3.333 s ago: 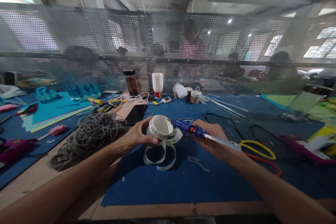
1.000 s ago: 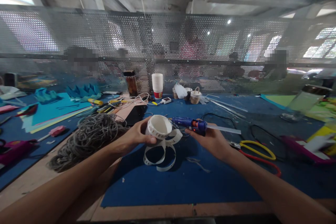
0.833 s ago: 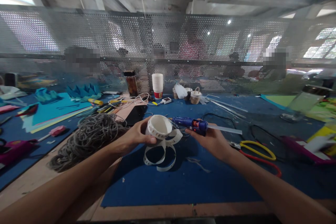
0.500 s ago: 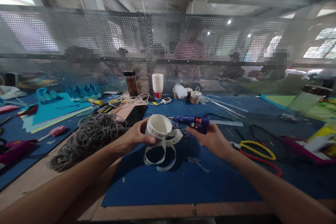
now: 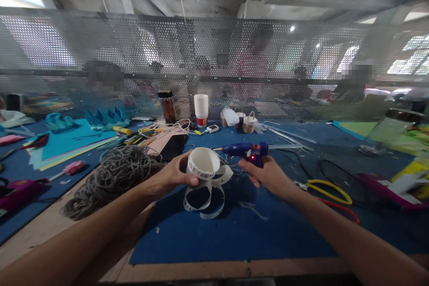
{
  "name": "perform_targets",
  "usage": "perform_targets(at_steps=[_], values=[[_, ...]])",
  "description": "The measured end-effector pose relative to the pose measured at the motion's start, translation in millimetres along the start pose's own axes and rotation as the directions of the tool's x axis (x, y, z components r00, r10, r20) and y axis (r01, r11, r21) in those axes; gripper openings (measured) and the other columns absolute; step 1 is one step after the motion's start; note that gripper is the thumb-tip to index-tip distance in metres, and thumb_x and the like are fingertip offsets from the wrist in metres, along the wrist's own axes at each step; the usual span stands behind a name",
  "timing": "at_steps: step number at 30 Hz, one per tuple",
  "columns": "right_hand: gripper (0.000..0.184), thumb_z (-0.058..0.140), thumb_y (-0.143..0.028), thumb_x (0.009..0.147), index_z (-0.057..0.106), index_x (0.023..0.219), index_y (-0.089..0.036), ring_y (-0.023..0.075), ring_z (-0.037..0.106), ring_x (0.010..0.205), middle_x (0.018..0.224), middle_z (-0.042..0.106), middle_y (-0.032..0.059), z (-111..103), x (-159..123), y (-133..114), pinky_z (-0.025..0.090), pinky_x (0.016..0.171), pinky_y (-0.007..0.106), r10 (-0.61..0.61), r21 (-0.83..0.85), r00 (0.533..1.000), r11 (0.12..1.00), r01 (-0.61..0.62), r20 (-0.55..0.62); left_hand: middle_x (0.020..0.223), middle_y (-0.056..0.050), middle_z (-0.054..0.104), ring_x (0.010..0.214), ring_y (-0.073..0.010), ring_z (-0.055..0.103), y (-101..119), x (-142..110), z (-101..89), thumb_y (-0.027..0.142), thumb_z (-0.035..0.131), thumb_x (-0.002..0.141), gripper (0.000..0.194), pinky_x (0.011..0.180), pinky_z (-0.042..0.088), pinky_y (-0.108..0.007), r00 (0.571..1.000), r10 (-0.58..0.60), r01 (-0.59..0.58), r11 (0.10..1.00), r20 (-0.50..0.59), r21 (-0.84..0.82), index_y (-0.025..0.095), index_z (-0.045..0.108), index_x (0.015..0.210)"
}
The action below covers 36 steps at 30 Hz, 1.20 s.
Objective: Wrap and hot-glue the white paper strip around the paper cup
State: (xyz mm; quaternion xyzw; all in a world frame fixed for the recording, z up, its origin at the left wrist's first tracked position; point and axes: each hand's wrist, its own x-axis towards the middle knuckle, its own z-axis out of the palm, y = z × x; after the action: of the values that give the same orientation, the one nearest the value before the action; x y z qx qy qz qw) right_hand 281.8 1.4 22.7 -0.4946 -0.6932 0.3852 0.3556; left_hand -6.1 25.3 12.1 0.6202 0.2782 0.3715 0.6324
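Observation:
Tilted in my left hand (image 5: 177, 170) is a white paper cup (image 5: 203, 163), its open mouth facing me, with the thumb on its near side. A white ribbon (image 5: 224, 201) printed with dark letters runs round the cup and hangs in loose curls below it. My right hand (image 5: 263, 172) is wrapped round the handle of a blue hot glue gun (image 5: 239, 149). A small red light glows on the gun, and a clear glue stick (image 5: 284, 146) sticks out of its back. The gun's nozzle points left, close to the cup's right rim.
Left of the cup lies a heap of grey cord (image 5: 114, 178). Pliers with yellow and red handles (image 5: 330, 190) rest at the right. Behind stand stacked paper cups (image 5: 201, 109), a dark jar (image 5: 166, 106) and small tubs (image 5: 249, 124). A perforated metal screen (image 5: 284, 67) crosses the back.
The glue gun has turned more level and risen slightly, its rear end swinging up, with my right hand turning along. My left hand and the cup have hardly moved.

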Motion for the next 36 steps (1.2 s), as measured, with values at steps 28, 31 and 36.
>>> perform_targets(at_steps=[28, 31, 36], values=[[0.03, 0.069, -0.045, 0.084, 0.07, 0.098, -0.019, 0.0219, 0.063, 0.084, 0.091, 0.071, 0.0059, 9, -3, 8, 0.053, 0.077, 0.035, -0.232, -0.007, 0.972, 0.973, 0.231, -0.039, 0.12, -0.011, 0.069, 0.109, -0.0272, 0.063, -2, 2, -3.4, 0.027, 0.09, 0.06, 0.08, 0.093, 0.047, -0.033, 0.999, 0.011, -0.007, 0.995, -0.042, 0.103, 0.018, 0.057, 0.133], [0.033, 0.068, -0.052, 0.083, 0.067, 0.079, -0.019, 0.0166, 0.056, 0.057, 0.06, 0.061, 0.0001, 5, -5, 0, 0.046, 0.056, 0.03, -0.093, -0.014, 0.993, 0.996, 0.092, -0.07, 0.122, -0.012, 0.069, 0.11, -0.0281, 0.062, -1, 2, -2.0, 0.029, 0.091, 0.058, 0.082, 0.093, 0.047, -0.034, 0.999, 0.022, -0.019, 0.996, -0.028, 0.087, 0.017, 0.057, 0.132], [0.054, 0.06, -0.06, 0.088, 0.051, 0.053, -0.02, 0.0122, 0.048, 0.045, 0.043, 0.049, -0.0019, -2, -2, -2, 0.041, 0.055, 0.029, 0.028, -0.052, 1.0, 0.998, -0.029, -0.01, 0.124, -0.012, 0.067, 0.112, -0.0282, 0.061, 0, 1, -0.2, 0.028, 0.091, 0.059, 0.084, 0.091, 0.047, -0.032, 1.0, -0.01, 0.009, 0.999, 0.015, 0.04, 0.018, 0.055, 0.135]])
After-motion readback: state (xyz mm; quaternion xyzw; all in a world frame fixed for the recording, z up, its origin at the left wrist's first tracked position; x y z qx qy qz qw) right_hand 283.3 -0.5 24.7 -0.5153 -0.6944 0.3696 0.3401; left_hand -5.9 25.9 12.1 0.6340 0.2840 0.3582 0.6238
